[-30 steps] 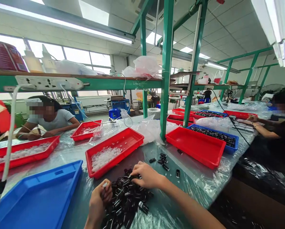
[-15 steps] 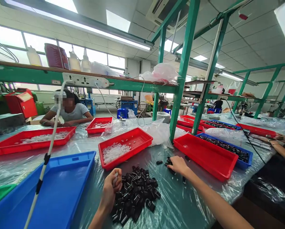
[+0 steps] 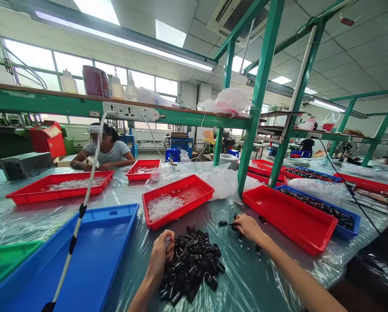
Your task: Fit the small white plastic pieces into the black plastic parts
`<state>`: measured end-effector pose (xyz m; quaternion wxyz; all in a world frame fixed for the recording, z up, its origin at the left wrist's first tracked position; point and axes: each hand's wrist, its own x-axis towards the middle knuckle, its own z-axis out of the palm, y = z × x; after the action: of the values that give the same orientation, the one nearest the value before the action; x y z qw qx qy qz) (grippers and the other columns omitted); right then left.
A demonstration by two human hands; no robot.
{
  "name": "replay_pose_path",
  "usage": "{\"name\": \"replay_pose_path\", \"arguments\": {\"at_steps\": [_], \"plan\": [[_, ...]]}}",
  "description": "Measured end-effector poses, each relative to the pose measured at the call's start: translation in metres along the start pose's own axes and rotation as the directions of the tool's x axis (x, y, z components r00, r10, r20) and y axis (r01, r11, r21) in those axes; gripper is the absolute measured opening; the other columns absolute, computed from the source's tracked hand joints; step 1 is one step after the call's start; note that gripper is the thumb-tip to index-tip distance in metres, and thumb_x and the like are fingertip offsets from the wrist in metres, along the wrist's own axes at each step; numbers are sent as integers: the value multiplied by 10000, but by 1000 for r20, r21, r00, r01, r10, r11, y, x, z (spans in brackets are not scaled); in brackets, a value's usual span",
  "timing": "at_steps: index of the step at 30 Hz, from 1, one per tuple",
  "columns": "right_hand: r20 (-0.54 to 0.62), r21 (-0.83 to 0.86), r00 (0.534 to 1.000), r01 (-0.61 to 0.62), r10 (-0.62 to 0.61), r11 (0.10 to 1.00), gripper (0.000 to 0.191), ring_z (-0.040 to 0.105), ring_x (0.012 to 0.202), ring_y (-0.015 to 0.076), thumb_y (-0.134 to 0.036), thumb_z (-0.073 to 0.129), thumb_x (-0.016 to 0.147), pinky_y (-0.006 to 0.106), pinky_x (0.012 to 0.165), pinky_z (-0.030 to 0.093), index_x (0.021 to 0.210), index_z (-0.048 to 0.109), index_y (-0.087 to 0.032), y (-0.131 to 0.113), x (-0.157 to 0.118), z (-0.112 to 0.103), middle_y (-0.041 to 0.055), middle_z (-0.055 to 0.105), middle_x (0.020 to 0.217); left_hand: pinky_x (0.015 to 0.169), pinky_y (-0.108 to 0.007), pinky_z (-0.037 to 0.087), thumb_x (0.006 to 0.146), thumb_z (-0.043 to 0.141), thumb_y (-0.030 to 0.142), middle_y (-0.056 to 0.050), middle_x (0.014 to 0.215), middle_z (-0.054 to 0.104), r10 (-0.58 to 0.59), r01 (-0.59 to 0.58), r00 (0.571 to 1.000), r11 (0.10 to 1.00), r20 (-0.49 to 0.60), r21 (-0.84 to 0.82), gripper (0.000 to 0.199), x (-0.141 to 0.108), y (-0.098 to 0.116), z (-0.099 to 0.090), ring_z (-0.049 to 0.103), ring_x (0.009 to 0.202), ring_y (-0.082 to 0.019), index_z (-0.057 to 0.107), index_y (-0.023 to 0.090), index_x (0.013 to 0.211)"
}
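My left hand (image 3: 163,251) is closed in a fist beside the heap, with something small and whitish showing between thumb and fingers. To its right lies a pile of small black pieces with pale stripes (image 3: 194,264). My right hand (image 3: 249,227) reaches past the pile. Its fingertips are pinched on a small black piece among a few others, partly hidden by the fingers. A single black piece (image 3: 223,223) lies just left of these fingertips. Small white pieces (image 3: 164,206) fill the left part of a red tray (image 3: 198,190) behind my left hand.
A blue tray (image 3: 115,229) stands at left, beside a green tray (image 3: 14,249). At right are a red tray (image 3: 288,216) and a blue tray of black pieces (image 3: 353,225). A green post (image 3: 259,104) rises behind. Across the table sits a person (image 3: 111,149); a white cable (image 3: 88,190) hangs in front.
The view has turned slightly left, so the scene sits further right. My right fingers have drawn closer together at the small black cluster. My left fist stays beside the pile.
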<state>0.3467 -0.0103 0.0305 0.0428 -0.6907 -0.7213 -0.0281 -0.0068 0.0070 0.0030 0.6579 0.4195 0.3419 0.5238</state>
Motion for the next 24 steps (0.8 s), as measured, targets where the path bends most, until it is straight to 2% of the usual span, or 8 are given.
{"name": "replay_pose_path", "arguments": {"at_steps": [3,5,8,10,11,14,20,24], "plan": [[-28,200,995,98,-94,975,324,635,937,210,-252,489,910,274,795,448,1129,727,-240,-17,-10,-11,71,709,1051,399,-197,98,787,492,611,111,476,241,-3,-2,998,997,57,71,421,-2,0,2,110,399,-47,427,213,667],[-27,414,974,216,-226,884,319,629,828,187,-296,507,918,260,740,447,1140,727,-236,-40,-21,-21,58,719,954,418,-212,100,800,492,607,106,509,229,-19,-5,988,988,154,154,427,-10,2,8,114,435,-57,394,217,656],[29,624,886,345,-462,701,320,615,768,167,-359,558,910,242,700,441,1136,732,-213,-79,-40,-41,46,728,883,453,-235,123,843,480,540,85,564,238,-92,-21,922,958,376,286,406,-30,4,24,154,490,-76,348,216,637],[74,682,819,376,-570,628,324,618,742,152,-373,572,907,229,697,440,1130,734,-202,-101,-51,-55,40,734,866,473,-249,149,871,450,481,68,582,264,-147,-44,867,929,476,367,378,-42,2,35,193,517,-89,349,211,625],[90,688,794,386,-601,614,320,617,723,144,-372,573,908,224,695,438,1118,739,-197,-109,-55,-61,37,736,853,482,-255,160,879,436,455,62,586,273,-162,-60,853,913,495,403,367,-46,0,39,209,528,-95,355,209,619],[112,642,775,420,-621,641,274,598,668,127,-348,579,904,217,672,420,1023,765,-186,-121,-62,-73,30,732,802,503,-271,186,887,402,410,51,582,280,-144,-115,858,882,493,458,349,-53,-6,46,243,550,-111,363,209,604],[149,586,817,381,-557,715,259,572,598,119,-340,579,895,209,610,386,837,767,-171,-121,-62,-73,15,701,691,522,-286,198,846,380,358,45,597,295,-118,-150,854,877,506,456,260,-59,-2,49,256,566,-123,371,214,630],[141,490,834,409,-533,770,272,489,549,105,-344,591,890,224,575,333,764,752,-166,-122,-61,-72,2,643,614,525,-285,207,816,383,350,40,598,323,-91,-173,864,869,495,463,237,-60,-1,53,281,573,-127,388,213,623]]}}
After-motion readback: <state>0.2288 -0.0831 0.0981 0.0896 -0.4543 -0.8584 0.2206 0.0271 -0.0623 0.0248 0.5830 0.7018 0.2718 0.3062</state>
